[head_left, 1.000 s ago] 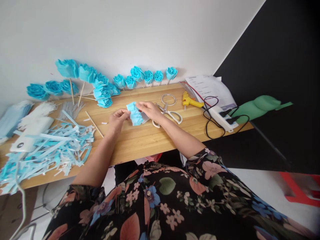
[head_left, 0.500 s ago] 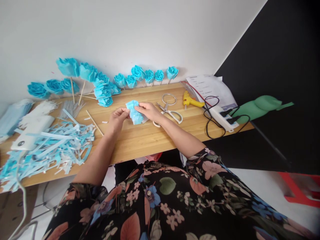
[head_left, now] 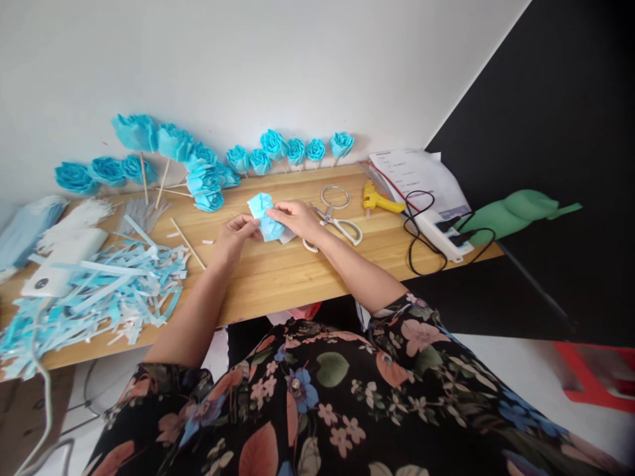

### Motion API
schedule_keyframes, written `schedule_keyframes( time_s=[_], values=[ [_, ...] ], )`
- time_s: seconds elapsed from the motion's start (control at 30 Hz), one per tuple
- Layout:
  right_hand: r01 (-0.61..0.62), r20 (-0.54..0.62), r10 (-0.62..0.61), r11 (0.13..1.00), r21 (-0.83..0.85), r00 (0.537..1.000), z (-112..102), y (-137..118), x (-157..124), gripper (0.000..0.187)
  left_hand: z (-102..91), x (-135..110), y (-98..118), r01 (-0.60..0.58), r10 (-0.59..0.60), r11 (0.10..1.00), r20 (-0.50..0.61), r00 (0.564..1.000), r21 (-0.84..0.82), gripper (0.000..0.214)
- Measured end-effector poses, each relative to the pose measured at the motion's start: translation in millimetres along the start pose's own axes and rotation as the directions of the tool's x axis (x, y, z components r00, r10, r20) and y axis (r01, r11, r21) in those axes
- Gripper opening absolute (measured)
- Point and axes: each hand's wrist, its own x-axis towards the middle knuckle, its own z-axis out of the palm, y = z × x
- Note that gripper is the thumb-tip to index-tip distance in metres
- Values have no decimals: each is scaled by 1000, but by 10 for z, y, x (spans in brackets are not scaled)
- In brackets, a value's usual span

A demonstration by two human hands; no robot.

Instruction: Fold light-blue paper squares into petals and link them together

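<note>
Both my hands hold a small pleated piece of light blue material just above the wooden table. My left hand pinches its lower left edge with closed fingers. From the right, my right hand grips it, fingers curled over its upper side. The piece is bunched and partly folded between my fingertips. White-handled scissors lie just right of my right hand.
Blue paper roses on sticks line the wall. A heap of blue and white cut strips covers the left. A wooden skewer, metal ring, yellow glue gun, power strip with black cables and papers lie around.
The blue piece has been gathered tighter and turned slightly upward between my fingers. My hands stay at the same spot on the table.
</note>
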Motion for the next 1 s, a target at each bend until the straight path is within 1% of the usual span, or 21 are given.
schedule_keyframes(
  time_s=[0.13,0.2,0.3,0.4,0.5,0.6,0.67,0.73,0.87,0.93,1.0],
  values=[
    [-15,88,6,995,101,996,13,13,1,50,-15,5,-12,-22,22,1000,-20,1000,-9,31],
    [-25,91,16,995,94,996,19,41,8,47,-16,7,-18,-28,28,1000,-16,999,-9,30],
    [-20,62,17,999,42,998,24,87,23,43,-17,8,-29,-29,29,999,11,1000,-23,30],
    [-6,43,6,1000,7,999,19,98,32,44,-26,11,-37,-24,25,998,26,999,-54,30],
    [-19,32,19,999,28,999,6,69,31,47,-48,16,-41,-33,34,998,11,999,-62,28],
    [-47,80,39,994,103,996,-7,41,26,48,-69,19,-38,-63,61,996,-28,998,-66,28],
    [-68,118,53,990,124,992,-11,40,24,47,-69,17,-31,-74,71,995,-43,997,-71,30],
    [-78,110,67,992,103,992,-10,52,23,44,-57,12,-18,-73,71,993,-27,997,-92,33],
    [-51,32,51,999,18,998,-5,76,27,41,-25,3,4,-37,41,991,34,999,-128,43],
    [-35,10,35,999,-32,999,-3,80,32,39,-18,0,12,-21,24,997,44,999,-78,44],
    [-15,0,15,997,-75,1000,2,79,37,39,-17,-2,19,-20,20,1000,38,999,-11,41]
  ],
)
